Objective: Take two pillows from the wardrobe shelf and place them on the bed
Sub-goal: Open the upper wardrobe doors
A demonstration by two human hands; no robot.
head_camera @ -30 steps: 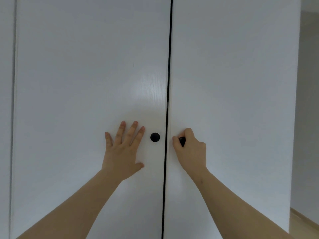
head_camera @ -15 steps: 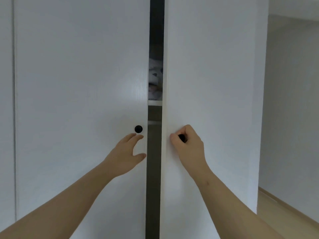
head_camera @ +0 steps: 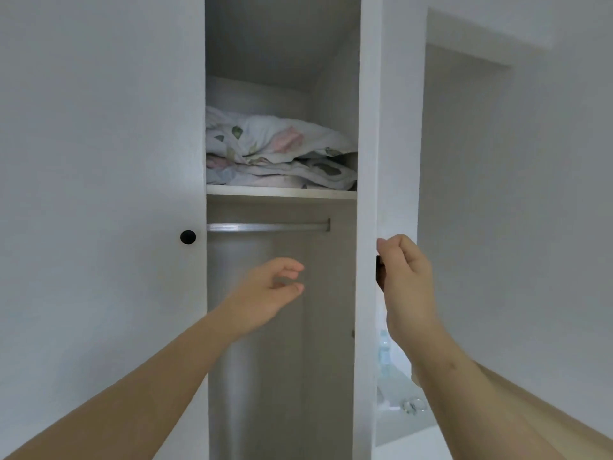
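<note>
Two floral pillows lie stacked on the wardrobe shelf point(head_camera: 282, 193): the upper pillow point(head_camera: 275, 139) rests on the lower pillow point(head_camera: 298, 175). The right wardrobe door point(head_camera: 366, 127) is swung out, seen almost edge-on. My right hand point(head_camera: 403, 273) grips the black knob on that door. My left hand point(head_camera: 268, 293) hovers in front of the open compartment, below the shelf, fingers loosely curled and holding nothing. The left door point(head_camera: 99, 161) is closed, its black knob point(head_camera: 188, 237) left of my left hand.
A metal hanging rail point(head_camera: 268, 226) runs under the shelf, with no clothes on it. Behind the open door, low on the right, a white surface carries a plastic bottle point(head_camera: 384, 351). A white wall and a doorway recess point(head_camera: 464, 161) lie to the right.
My right hand has pulled the right door from closed to wide open, showing the shelf and pillows. My left hand left the left door and moved right into the opening.
</note>
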